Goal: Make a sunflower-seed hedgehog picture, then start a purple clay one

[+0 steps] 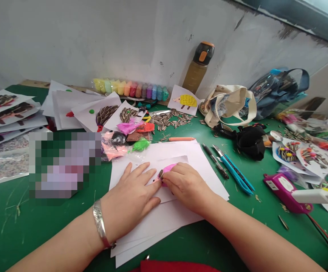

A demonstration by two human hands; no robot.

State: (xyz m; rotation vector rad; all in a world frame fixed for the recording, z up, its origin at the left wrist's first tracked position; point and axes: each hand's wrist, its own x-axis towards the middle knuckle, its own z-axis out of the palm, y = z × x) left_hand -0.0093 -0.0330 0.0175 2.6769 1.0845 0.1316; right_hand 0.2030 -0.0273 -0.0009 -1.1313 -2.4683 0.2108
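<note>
My left hand lies flat with its fingers spread, holding down a small white card on a stack of white paper. A pink clay shape is on the card, partly hidden by my right hand. The fingers of that hand are pinched together at a striped sunflower seed, pressing it against the clay. My left index fingertip rests close to the seed. A small dark dot shows on the card beside the clay.
Loose sunflower seeds and bagged coloured clay lie behind the paper. On the right are a pen, a blue utility knife and a magenta device with a cord. A bottle stands against the wall.
</note>
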